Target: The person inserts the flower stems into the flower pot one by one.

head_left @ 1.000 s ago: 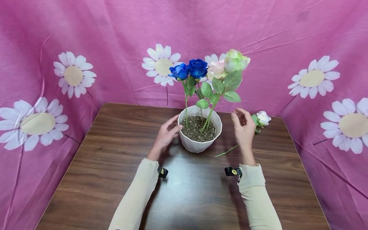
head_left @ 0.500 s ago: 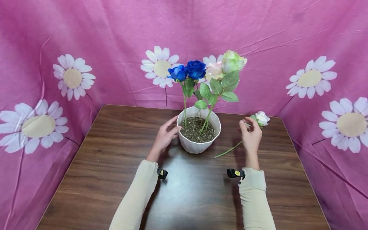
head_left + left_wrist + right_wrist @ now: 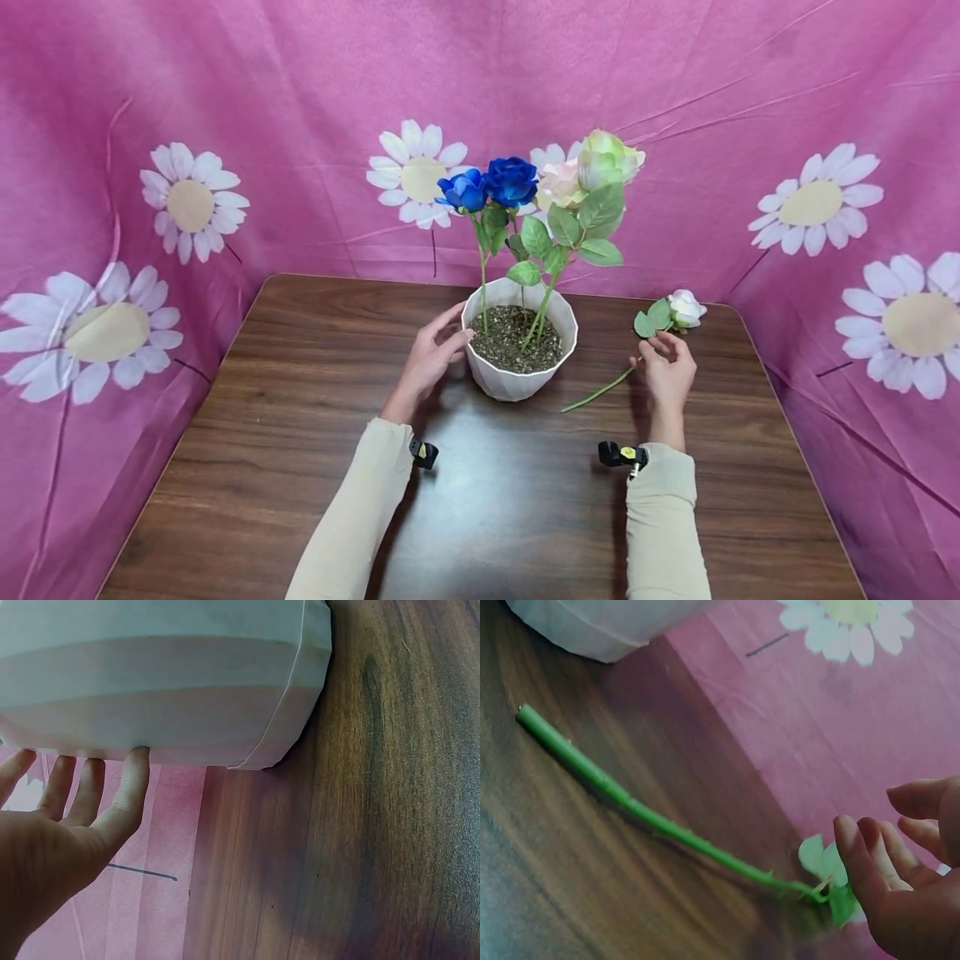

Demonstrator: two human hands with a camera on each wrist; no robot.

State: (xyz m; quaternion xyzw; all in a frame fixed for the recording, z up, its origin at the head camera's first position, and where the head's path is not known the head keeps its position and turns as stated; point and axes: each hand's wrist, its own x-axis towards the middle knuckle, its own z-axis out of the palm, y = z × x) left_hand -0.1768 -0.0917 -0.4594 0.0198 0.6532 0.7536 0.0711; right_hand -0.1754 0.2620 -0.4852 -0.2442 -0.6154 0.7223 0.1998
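A white faceted flowerpot [image 3: 510, 382] filled with dark soil [image 3: 517, 354] stands on the table. My left hand [image 3: 427, 362] rests against its left side, and in the left wrist view the fingertips touch the pot wall [image 3: 172, 697]. Blue roses [image 3: 512, 182], a pale pink flower [image 3: 560, 183] and a light green flower [image 3: 609, 158] rise from the soil. To the pot's right lies a white rose [image 3: 686, 308] with green leaves [image 3: 651, 319]. Over its stem [image 3: 652, 817] hovers my right hand [image 3: 667, 375], fingers apart and holding nothing.
The brown wooden table [image 3: 510, 517] carries all of this. A pink cloth [image 3: 322, 100] printed with large white daisies hangs behind the table and along both sides. Black straps with small devices [image 3: 424, 453] sit at both wrists.
My right hand has moved right and toward me, away from the pot and over the white rose's stem, uncovering its leaves. The left hand stays against the pot.
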